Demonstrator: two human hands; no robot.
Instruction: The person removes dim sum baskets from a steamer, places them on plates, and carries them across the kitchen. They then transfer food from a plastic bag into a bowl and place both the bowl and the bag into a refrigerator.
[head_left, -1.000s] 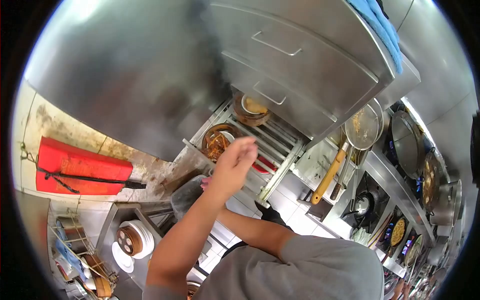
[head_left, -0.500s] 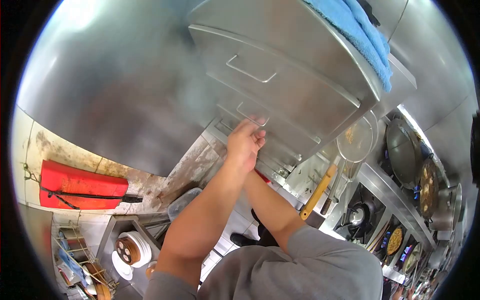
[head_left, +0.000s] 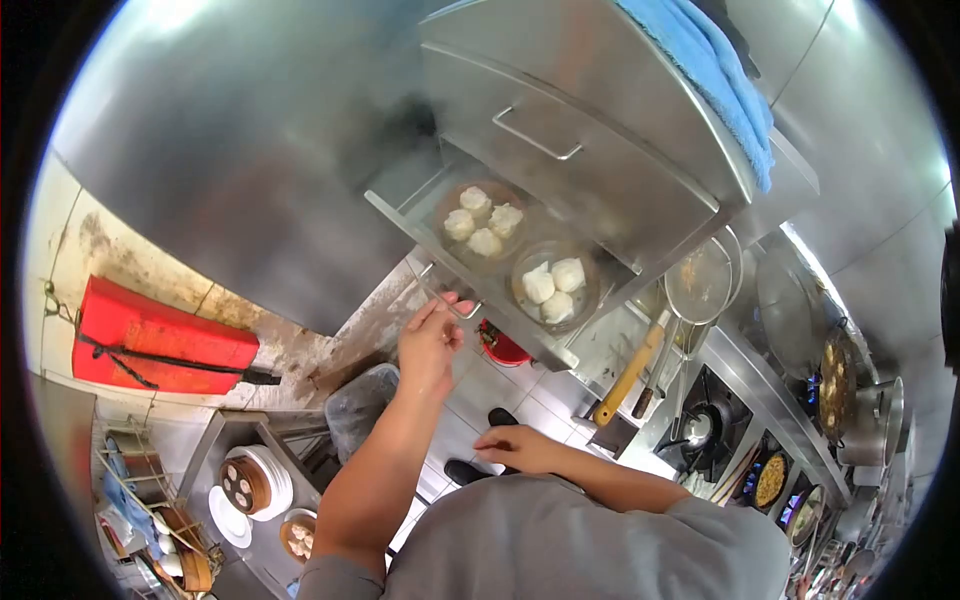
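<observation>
Our left fingers hook the handle of an open steel drawer

Our left hand (head_left: pixel 427 345) curls its fingers around the bent metal handle (head_left: pixel 452 294) of the brushed-steel drawer (head_left: pixel 400 222). Its steel front stands between those fingers and two round steamer baskets inside: the nearer basket (head_left: pixel 464 240) holds four pale, pleated dumplings (head_left: pixel 484 241); the other basket (head_left: pixel 594 290), farther right, holds three smooth white buns (head_left: pixel 540 284). Our right hand (head_left: pixel 515 449) hovers low over the tiled floor, holding nothing, fingers loosely extended and close together.

Just right of our left fingers, below the drawer, sits a round red container (head_left: pixel 507 349), partly hidden. Left of the wrist is a translucent plastic bin (head_left: pixel 362 405). Well right of our left fingers we see a mesh strainer (head_left: pixel 698 284) with a yellow handle (head_left: pixel 632 372). Above them juts a closed upper drawer (head_left: pixel 590 150), with a fluffy blue towel (head_left: pixel 715 85) beyond.
</observation>
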